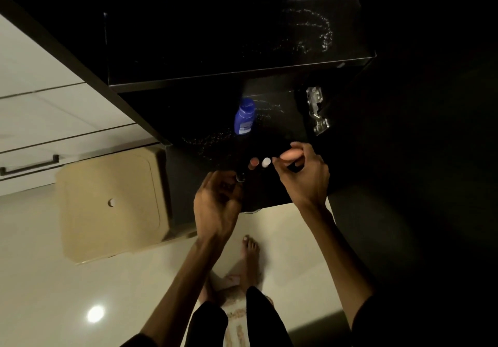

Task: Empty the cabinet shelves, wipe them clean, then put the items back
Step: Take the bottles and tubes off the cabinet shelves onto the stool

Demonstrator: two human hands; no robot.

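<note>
A dark open cabinet fills the top of the head view, with an upper shelf (242, 73) and a lower shelf (285, 131), both streaked with wet marks. A blue bottle (244, 116) stands on the lower shelf. Near the shelf's front edge stand a small pinkish-capped item (254, 162) and a white-capped item (266, 162). My left hand (218, 201) curls round a slim dark tube (240, 177). My right hand (304, 174) pinches a small peach-coloured item (289, 155) just right of the white cap.
A metal hinge (318, 112) sits on the cabinet's right wall. A beige lidded bin (110, 204) stands on the pale floor left of the cabinet. White drawers with a dark handle (29, 164) are at far left. My bare foot (250, 249) is below the shelf.
</note>
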